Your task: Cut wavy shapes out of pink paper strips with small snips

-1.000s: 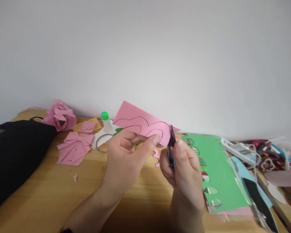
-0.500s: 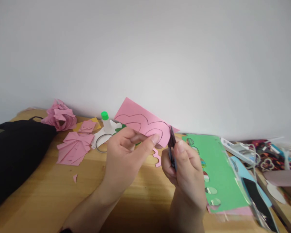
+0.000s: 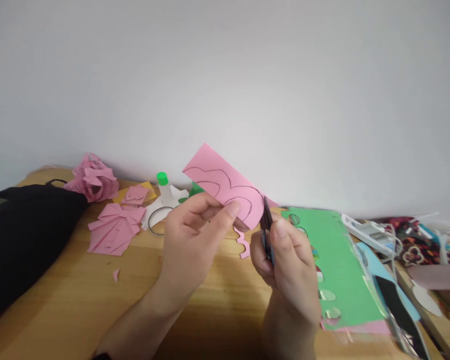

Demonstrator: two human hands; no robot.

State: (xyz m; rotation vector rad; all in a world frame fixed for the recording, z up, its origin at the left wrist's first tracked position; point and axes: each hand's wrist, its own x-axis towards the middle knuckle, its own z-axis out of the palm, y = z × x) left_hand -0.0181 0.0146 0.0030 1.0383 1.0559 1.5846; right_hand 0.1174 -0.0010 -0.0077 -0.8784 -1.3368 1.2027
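My left hand (image 3: 195,240) pinches a pink sheet of paper (image 3: 221,172) between thumb and fingers, holding it above the table. Dark curved lines are drawn on the sheet, and its lower right edge is cut round. My right hand (image 3: 288,255) is closed around a pair of scissors (image 3: 266,220), whose dark blades point up and meet the sheet's right side at the drawn line. The scissors' handles are mostly hidden by my fingers. Below the sheet, a wavy pink paper strip (image 3: 243,246) lies on the table between my hands.
On the wooden table (image 3: 217,310) at left are a pink fan-folded paper (image 3: 116,232), a crumpled pink paper bundle (image 3: 93,180), a green-capped glue stick (image 3: 164,185) and a black bag (image 3: 26,240). Green paper in a clear sleeve (image 3: 348,270) lies at right. A wall (image 3: 225,90) rises behind.
The pink sheet has turned clockwise a little, its upper left corner moving up and right. My left thumb has shifted slightly left; the scissors stay at the sheet's right edge.
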